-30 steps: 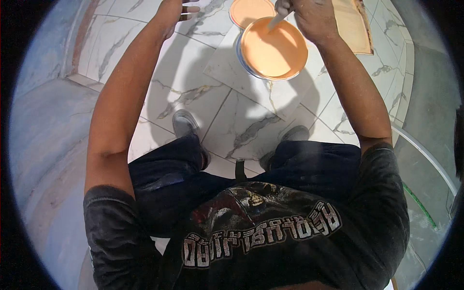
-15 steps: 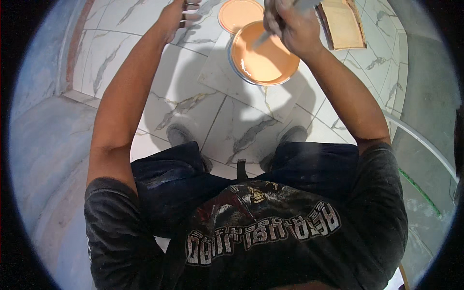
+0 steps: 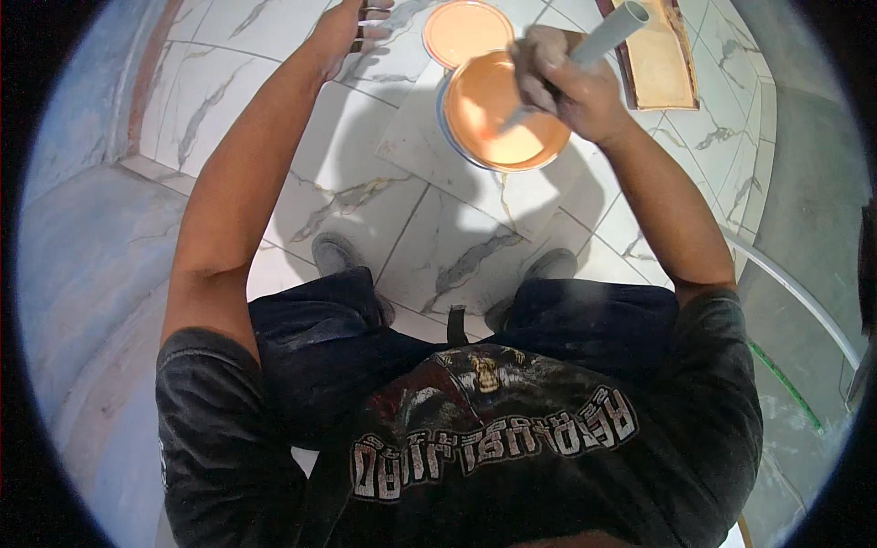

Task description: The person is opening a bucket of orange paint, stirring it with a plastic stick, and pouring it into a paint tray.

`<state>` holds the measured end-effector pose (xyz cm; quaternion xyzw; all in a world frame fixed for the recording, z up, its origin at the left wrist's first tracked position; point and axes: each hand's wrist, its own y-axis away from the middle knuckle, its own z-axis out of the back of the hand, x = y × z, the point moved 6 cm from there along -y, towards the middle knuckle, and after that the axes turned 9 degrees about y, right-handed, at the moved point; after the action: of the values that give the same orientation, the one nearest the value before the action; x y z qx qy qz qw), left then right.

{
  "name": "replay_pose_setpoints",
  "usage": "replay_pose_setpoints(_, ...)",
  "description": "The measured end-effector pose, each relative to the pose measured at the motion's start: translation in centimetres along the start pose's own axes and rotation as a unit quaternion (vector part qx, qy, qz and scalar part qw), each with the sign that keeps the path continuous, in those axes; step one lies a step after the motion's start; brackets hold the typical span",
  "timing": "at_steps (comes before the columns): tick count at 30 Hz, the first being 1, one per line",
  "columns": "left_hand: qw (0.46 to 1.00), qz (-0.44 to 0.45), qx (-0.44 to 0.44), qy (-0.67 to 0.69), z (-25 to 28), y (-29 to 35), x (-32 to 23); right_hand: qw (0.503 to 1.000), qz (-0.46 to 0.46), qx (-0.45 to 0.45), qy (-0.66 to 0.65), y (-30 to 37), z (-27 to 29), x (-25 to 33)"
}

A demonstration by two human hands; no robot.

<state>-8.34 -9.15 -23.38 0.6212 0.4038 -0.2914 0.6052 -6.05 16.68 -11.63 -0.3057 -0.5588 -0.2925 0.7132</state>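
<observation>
My right hand (image 3: 577,84) is closed around a grey pipe (image 3: 614,33), whose open upper end sticks out above the fist. The pipe slants down to the left, and its lower end reaches into the peach-orange paint (image 3: 480,91) in a round bucket (image 3: 450,135). Just behind the bucket lies a round lid (image 3: 468,35) coated with the same paint. My left hand (image 3: 345,38) is over the floor to the left of the lid, fingers apart and holding nothing; the picture's top edge cuts part of it off.
A shallow paint-coated tray (image 3: 661,60) lies right of the bucket on white marbled tiles (image 3: 365,164). My shoes (image 3: 552,265) flank the floor in front of the bucket. A pale hose or pipe (image 3: 804,288) curves along the right. A bluish wall (image 3: 73,146) stands left.
My right hand has come nearer to me, and the pipe's lower end has shifted toward the bucket's near side. My left hand stays open in about the same place. The view has shifted slightly.
</observation>
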Motion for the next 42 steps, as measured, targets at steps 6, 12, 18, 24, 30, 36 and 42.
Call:
replay_pose_setpoints(6, 0.999, 0.024, 0.008, 0.048, -0.6, -0.8, 0.1, 0.986, 0.032, -0.157, -0.039, -2.0, 3.9, -0.3)
replay_pose_setpoints(12, 0.999, 0.010, 0.014, 0.038, -1.3, -1.6, 0.2, 0.995, -0.012, 0.084, -0.056, 0.0, -0.8, 0.5)
replay_pose_setpoints(18, 0.998, 0.018, 0.004, 0.066, -0.3, -2.4, 1.2, 0.990, 0.031, -0.130, 0.045, -1.9, 2.6, 1.0)
replay_pose_setpoints(24, 0.999, 0.029, -0.001, 0.041, -0.5, -2.6, 1.8, 0.991, 0.027, 0.057, -0.115, 0.1, -1.0, 0.6)
replay_pose_setpoints(30, 0.997, 0.066, -0.017, 0.042, -0.3, -2.8, 1.8, 0.997, 0.028, -0.078, -0.006, -1.1, 4.5, 1.2)
replay_pose_setpoints(36, 1.000, 0.006, -0.001, 0.016, -0.1, -3.3, 2.0, 0.977, 0.084, -0.039, -0.194, -0.1, 8.7, 7.6)
replay_pose_setpoints(42, 1.000, 0.008, 0.007, 0.020, -0.3, -4.6, 2.5, 0.987, 0.086, -0.024, -0.131, 1.5, 10.3, 14.5)
